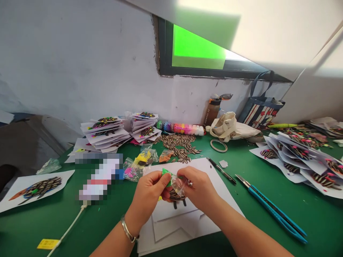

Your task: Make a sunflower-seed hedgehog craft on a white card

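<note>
Above the paper sheets (193,233) in the middle, both hands hold a small see-through plastic bag (179,185) with something bright green (166,175) at its left end. My left hand (150,191) is closed, its thumb pressing on the green part. My right hand (197,184) pinches the bag's other side. Whether the green stuff is inside the bag or partly out, I cannot tell. Just below lies a picture made of striped sunflower seeds (177,195) with two dark legs, partly covered by my fingers.
Loose seeds (179,144), bags of coloured material (143,159) and stacked seed pictures (105,134) lie behind. A pen (221,171), blue-handled tweezers (276,210), a tape roll (218,145) and more pictures (300,160) are rightward. A blurred-out phone-like item (100,180) with a cable lies left.
</note>
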The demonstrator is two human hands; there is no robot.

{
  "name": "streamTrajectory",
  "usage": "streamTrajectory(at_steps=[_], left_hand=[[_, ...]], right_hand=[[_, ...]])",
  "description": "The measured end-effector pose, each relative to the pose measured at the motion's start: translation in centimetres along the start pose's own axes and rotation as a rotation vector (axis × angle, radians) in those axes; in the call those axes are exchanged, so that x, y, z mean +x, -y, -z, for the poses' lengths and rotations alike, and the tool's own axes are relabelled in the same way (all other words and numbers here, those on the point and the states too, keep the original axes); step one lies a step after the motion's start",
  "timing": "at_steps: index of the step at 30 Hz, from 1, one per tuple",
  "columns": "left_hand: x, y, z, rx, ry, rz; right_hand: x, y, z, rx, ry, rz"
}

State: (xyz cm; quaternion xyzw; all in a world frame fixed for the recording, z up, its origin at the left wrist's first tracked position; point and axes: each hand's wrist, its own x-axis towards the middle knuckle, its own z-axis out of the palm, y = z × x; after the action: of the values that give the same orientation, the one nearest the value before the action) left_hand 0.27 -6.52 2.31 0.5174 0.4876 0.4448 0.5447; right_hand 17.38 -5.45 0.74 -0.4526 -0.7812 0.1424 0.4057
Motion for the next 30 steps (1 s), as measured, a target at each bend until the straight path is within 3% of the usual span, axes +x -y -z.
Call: streamTrajectory(at_steps=[17,25,30], left_hand=[[0.03,-0.23,0.07,0.079,-0.059,0.003],[0.13,0.09,0.14,0.016,0.012,0.001],[0.27,0.33,0.22,-0.024,0.001,0.029]], right_hand=[[-0.05,0.18,0.94,-0.036,0.098,0.021],[0.18,0.02,0.64,-0.026,0.075,-0.063],[0.22,0.05,0.88,0.113,0.157,-0.078]])
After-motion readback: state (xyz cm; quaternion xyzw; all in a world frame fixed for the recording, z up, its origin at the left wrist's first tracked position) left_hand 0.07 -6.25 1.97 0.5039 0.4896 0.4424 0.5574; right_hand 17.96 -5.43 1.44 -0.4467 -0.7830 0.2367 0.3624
